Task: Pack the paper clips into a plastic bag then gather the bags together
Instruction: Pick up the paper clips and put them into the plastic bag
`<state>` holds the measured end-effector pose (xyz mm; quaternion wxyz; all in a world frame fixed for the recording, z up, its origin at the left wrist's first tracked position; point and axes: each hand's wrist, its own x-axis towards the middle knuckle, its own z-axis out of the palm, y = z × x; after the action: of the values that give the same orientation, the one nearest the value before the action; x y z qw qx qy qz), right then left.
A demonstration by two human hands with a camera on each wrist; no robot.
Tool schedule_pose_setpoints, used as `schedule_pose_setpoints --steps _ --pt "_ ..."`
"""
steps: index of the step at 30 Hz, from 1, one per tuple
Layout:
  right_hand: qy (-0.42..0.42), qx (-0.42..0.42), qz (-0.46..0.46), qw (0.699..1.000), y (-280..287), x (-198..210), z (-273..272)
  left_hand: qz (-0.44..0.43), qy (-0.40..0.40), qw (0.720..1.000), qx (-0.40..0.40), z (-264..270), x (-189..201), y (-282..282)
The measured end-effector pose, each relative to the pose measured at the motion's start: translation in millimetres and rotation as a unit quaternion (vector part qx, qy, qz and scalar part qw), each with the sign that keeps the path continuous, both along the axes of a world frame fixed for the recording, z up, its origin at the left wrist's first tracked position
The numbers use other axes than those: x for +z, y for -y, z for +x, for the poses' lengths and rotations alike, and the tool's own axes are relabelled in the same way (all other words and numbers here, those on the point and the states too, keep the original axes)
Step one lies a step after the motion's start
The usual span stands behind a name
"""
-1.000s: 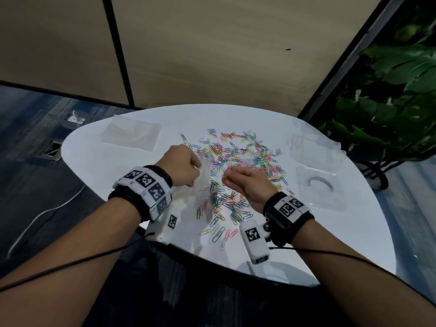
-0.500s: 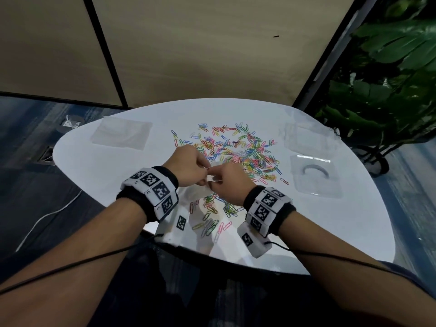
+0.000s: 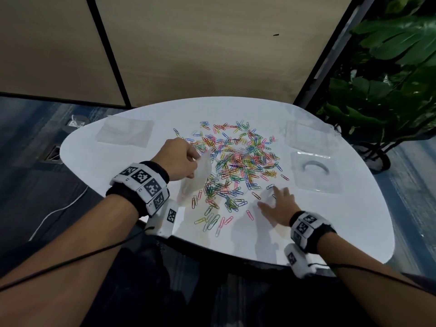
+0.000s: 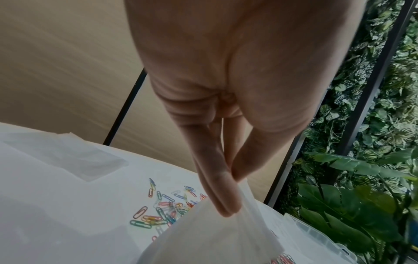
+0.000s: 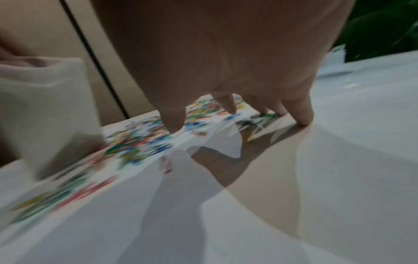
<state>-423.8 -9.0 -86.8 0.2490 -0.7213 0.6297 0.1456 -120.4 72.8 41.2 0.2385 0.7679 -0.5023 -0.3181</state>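
Observation:
Several coloured paper clips (image 3: 238,159) lie scattered in a heap on the white table (image 3: 118,171). My left hand (image 3: 181,159) pinches the top edge of a clear plastic bag (image 3: 197,175), which hangs beside the heap's left edge. The left wrist view shows the fingers (image 4: 217,187) and thumb clamped on the bag (image 4: 217,237). My right hand (image 3: 277,202) is spread flat, fingertips down on the table at the heap's near right edge, touching a few clips. The right wrist view is blurred; its fingertips (image 5: 303,116) press the table (image 5: 339,160).
A stack of clear bags (image 3: 125,133) lies at the table's far left. Two clear plastic containers (image 3: 306,138) (image 3: 316,172) sit at the right, the nearer holding a curved pale object. Leafy plants (image 3: 389,90) stand beyond the right edge; a beige wall is behind.
The two hands were together at the bag's mouth; now the right hand has moved away to the right and spread on the table, while the left hand lifted the bag.

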Motion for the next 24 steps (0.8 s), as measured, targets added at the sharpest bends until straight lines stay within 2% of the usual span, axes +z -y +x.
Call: schedule_pose_setpoints --steps 3,7,12,18,21,24 --pt "0.041 0.051 -0.001 0.998 -34 -2 27 -0.001 0.008 1.0 0.001 4 2 -6" --pt "0.046 0.132 0.003 0.99 -51 0 60 0.0 0.008 1.0 0.008 10 3 -13" --pt "0.019 0.225 -0.057 0.972 -59 -2 97 0.001 0.02 1.0 0.0 17 6 -19" --pt "-0.024 0.33 -0.151 0.931 -44 8 118 0.004 0.023 1.0 -0.007 22 3 -21" --pt "-0.007 0.313 -0.157 0.937 -26 9 121 0.005 0.021 1.0 -0.012 20 3 -20" --pt "0.055 0.185 -0.132 0.972 -5 13 117 0.01 0.024 0.999 -0.019 18 2 -18"
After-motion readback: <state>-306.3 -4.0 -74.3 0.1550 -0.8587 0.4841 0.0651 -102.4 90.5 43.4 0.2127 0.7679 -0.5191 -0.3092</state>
